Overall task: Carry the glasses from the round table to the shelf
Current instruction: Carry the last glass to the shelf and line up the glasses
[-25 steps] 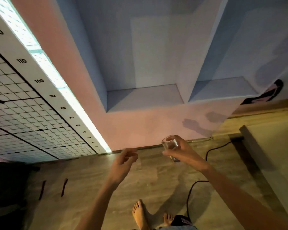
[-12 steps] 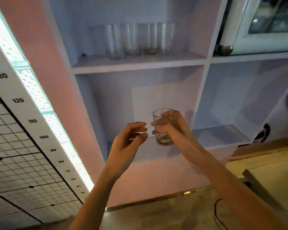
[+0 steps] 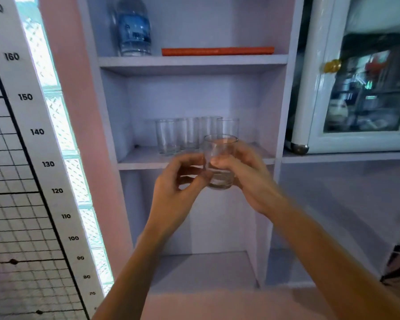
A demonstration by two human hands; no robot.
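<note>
A short clear glass point(image 3: 219, 162) is held upright in front of the lilac shelf unit, just before the edge of the middle shelf board point(image 3: 146, 161). My right hand point(image 3: 245, 179) wraps around its right side. My left hand point(image 3: 178, 183) touches its lower left side with thumb and fingertips. Several clear glasses point(image 3: 166, 137) stand in a row at the back of that middle shelf, partly hidden behind the held glass.
On the shelf above stand a water bottle point(image 3: 134, 26) and a flat orange book point(image 3: 217, 51). A white glass-door cabinet point(image 3: 356, 88) sits on the shelf to the right. A height chart point(image 3: 32, 158) and glass-block strip run down the left wall.
The view has lifted from the floor to the shelves. The glass rose with my right hand to the middle shelf's height, and my left hand has come onto it.
</note>
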